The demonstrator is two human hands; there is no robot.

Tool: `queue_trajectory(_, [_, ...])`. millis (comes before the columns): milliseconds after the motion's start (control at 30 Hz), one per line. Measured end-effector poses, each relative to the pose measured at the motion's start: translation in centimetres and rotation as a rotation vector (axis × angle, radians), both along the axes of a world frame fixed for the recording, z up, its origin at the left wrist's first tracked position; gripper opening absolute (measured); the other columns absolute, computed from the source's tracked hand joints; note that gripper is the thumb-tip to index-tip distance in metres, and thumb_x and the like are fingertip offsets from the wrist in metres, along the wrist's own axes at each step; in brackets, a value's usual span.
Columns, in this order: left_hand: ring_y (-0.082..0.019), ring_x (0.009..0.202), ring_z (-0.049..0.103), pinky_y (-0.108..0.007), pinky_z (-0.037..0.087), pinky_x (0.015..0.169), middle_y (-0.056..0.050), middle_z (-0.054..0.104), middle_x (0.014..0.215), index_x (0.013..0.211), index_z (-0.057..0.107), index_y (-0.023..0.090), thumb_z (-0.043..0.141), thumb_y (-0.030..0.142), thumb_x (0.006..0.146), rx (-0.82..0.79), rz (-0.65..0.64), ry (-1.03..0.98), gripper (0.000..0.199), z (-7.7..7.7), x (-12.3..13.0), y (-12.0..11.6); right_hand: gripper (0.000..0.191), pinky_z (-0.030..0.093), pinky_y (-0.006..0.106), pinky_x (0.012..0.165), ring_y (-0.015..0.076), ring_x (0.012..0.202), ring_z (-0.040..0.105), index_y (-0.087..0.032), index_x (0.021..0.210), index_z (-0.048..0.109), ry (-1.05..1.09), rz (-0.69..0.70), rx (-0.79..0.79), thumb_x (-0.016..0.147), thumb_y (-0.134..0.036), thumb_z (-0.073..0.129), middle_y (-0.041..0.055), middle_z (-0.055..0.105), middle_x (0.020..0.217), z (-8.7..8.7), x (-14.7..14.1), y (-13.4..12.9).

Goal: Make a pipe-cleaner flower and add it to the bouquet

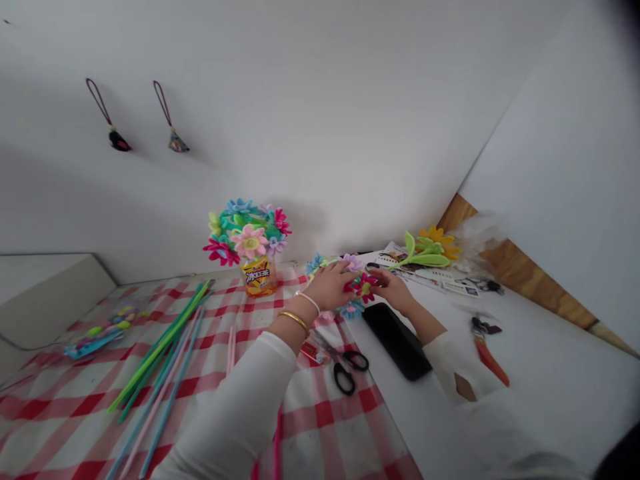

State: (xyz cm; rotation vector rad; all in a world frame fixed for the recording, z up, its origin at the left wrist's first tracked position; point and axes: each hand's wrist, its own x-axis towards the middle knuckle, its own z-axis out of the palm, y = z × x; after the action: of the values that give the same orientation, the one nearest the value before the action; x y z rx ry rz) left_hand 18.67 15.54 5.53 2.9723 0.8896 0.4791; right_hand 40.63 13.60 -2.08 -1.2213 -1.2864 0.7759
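Pipe-cleaner flower [363, 288] partly hidden, L hand [327, 285], R hand [395, 291] half-curled on it, grip unclear

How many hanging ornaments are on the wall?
2: a dark hanging ornament on the left, and a patterned hanging ornament to its right. Others may be out of view.

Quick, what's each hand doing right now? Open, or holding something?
Left hand: closed on pipe-cleaner flowers.
Right hand: pinching the same flowers.

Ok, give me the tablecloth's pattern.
The tablecloth is red-and-white check, shown best in the head view.
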Motion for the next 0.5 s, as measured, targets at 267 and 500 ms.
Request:
queue_trajectory(267, [-0.028, 0.128, 0.035, -0.047, 0.031, 0.102, -0.014, 0.034, 0.143, 0.129, 0.046, 0.023, 0.059, 0.033, 0.077, -0.104, 0.014, -0.228, 0.054, -0.4, -4.3, 0.3, 0.048, 0.048, 0.041, 0.081, 0.0206, 0.085, 0.061, -0.021, 0.103, 0.06, 0.0, -0.091, -0.04, 0.057, -0.021, 0.075, 0.0069, 0.065, 0.104, 1.0, 0.2, -1.3])
queue_trajectory(500, [-0.024, 0.123, 0.042, -0.037, 0.034, 0.102, -0.01, 0.046, 0.134, 0.121, 0.054, 0.021, 0.063, 0.03, 0.073, -0.57, 0.155, -0.667, 0.05, 0.1, -7.6, -1.2, 0.042, 0.05, 0.04, 0.076, 0.022, 0.085, 0.062, -0.021, 0.098, 0.061, 0.04, -0.201, -0.106, 0.057, -0.02, 0.073, 0.0079, 0.065, 0.103, 1.7, -0.4, -2.9])
